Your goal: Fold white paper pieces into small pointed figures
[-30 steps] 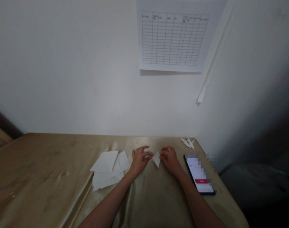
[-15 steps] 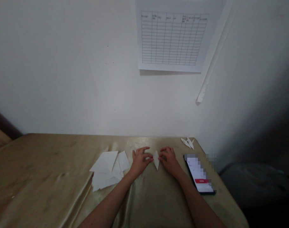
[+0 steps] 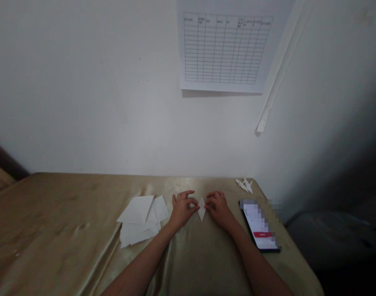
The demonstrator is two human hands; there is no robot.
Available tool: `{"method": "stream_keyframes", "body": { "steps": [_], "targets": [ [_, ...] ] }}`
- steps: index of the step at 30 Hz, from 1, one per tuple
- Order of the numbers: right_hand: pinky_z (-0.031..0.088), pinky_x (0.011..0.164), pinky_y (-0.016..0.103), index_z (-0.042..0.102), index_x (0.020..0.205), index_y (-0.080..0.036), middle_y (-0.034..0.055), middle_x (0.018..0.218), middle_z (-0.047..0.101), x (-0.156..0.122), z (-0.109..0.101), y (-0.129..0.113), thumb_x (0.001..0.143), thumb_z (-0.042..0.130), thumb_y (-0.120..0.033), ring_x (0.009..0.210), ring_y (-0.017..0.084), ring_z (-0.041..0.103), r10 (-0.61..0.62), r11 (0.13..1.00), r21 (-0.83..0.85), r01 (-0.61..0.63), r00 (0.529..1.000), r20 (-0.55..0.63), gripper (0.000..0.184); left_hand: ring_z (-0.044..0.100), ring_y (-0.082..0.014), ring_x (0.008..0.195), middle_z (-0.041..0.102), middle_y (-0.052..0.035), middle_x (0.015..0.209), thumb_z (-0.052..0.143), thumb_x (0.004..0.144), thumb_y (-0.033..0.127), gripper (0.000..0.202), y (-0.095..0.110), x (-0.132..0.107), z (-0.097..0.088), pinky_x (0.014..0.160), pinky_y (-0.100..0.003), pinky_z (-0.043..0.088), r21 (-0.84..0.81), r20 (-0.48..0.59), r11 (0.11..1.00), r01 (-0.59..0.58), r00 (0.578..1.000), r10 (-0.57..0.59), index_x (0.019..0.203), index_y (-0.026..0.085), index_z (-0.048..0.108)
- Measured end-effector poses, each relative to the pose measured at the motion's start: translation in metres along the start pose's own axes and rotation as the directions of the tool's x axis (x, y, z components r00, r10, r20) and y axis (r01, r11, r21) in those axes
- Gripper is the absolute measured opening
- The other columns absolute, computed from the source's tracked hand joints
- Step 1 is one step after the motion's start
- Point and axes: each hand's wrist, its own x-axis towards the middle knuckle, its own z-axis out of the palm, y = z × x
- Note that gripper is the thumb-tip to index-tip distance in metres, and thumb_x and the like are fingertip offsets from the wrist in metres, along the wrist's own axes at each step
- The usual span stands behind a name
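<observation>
Between my two hands is a small diamond-shaped piece of folded white paper (image 3: 201, 210), its long points running toward and away from me. My left hand (image 3: 184, 209) pinches its left corner between thumb and forefinger, with the other fingers raised and bent. At the right corner, my right hand (image 3: 218, 206) grips the paper the same way, fingers curled above it. Left of my left hand lies a loose pile of white paper sheets (image 3: 138, 224). Two or so small folded paper figures (image 3: 244, 186) rest near the far right corner of the table.
A phone (image 3: 260, 226) with a lit screen lies right of my right forearm. The table (image 3: 67, 222) has a wrinkled gold-brown cover and meets a white wall behind. A printed chart (image 3: 225, 49) hangs on that wall. Dark grey material (image 3: 333, 238) sits beyond the table's right edge.
The folded paper has shifted slightly left and now shows a wider diamond face. My right hand has moved a little left with it; my left hand has hardly moved.
</observation>
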Motion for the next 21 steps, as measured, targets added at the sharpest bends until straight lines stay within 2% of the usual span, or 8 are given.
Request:
{"method": "stream_keyframes", "body": {
  "steps": [5, 8, 13, 17, 21],
  "targets": [
    [0.038, 0.106, 0.044, 0.07, 0.085, -0.023, 0.0072, 0.114, 0.062, -0.001, 0.001, -0.002, 0.085, 0.068, -0.018, 0.119, 0.025, 0.048, -0.006, 1.0, -0.027, 0.006, 1.0, 0.009, 0.006, 0.048, -0.0294, 0.133, 0.061, 0.0, 0.139, 0.077, 0.079, 0.025, 0.004, -0.001, 0.0, 0.002, 0.118, -0.069, 0.009, 0.031, 0.009, 0.999, 0.009, 1.0, -0.009, 0.078, 0.029, 0.076],
    [0.039, 0.105, 0.044, 0.07, 0.088, -0.024, 0.0074, 0.112, 0.062, -0.002, 0.004, -0.003, 0.084, 0.071, -0.025, 0.117, 0.025, 0.049, 0.005, 0.998, -0.058, -0.005, 1.0, 0.009, 0.004, 0.048, -0.0293, 0.133, 0.06, 0.0004, 0.14, 0.077, 0.079, 0.025, 0.004, -0.001, 0.0, 0.003, 0.118, -0.068, 0.009, 0.044, 0.008, 0.999, 0.004, 1.0, -0.005, 0.079, 0.029, 0.076],
    [0.038, 0.104, 0.044, 0.068, 0.091, -0.023, 0.0083, 0.11, 0.061, -0.002, 0.012, -0.007, 0.076, 0.079, -0.038, 0.115, 0.027, 0.049, 0.049, 0.99, -0.132, -0.049, 0.999, 0.001, 0.025, 0.048, -0.03, 0.133, 0.06, 0.0004, 0.14, 0.078, 0.079, 0.026, 0.003, -0.003, 0.002, 0.004, 0.118, -0.068, 0.009, 0.051, 0.013, 0.999, 0.008, 1.0, -0.008, 0.078, 0.029, 0.076],
    [0.038, 0.105, 0.044, 0.066, 0.092, -0.022, 0.0084, 0.112, 0.06, -0.002, 0.014, -0.008, 0.071, 0.083, -0.039, 0.115, 0.028, 0.05, 0.072, 0.985, -0.159, -0.071, 0.997, 0.001, 0.032, 0.047, -0.0301, 0.134, 0.059, 0.0012, 0.142, 0.08, 0.077, 0.026, 0.005, -0.002, 0.004, 0.003, 0.118, -0.068, 0.008, 0.049, 0.018, 0.999, 0.022, 1.0, -0.023, 0.076, 0.029, 0.077],
    [0.037, 0.107, 0.044, 0.065, 0.097, -0.023, 0.0079, 0.117, 0.059, -0.004, 0.01, -0.005, 0.065, 0.087, -0.038, 0.119, 0.028, 0.049, 0.069, 0.991, -0.117, -0.063, 0.997, 0.047, 0.042, 0.047, -0.0299, 0.135, 0.058, 0.0014, 0.143, 0.08, 0.076, 0.026, 0.005, -0.001, 0.004, 0.001, 0.118, -0.068, 0.009, 0.042, 0.026, 0.999, 0.026, 0.999, -0.027, 0.076, 0.03, 0.077]
  ]
}}
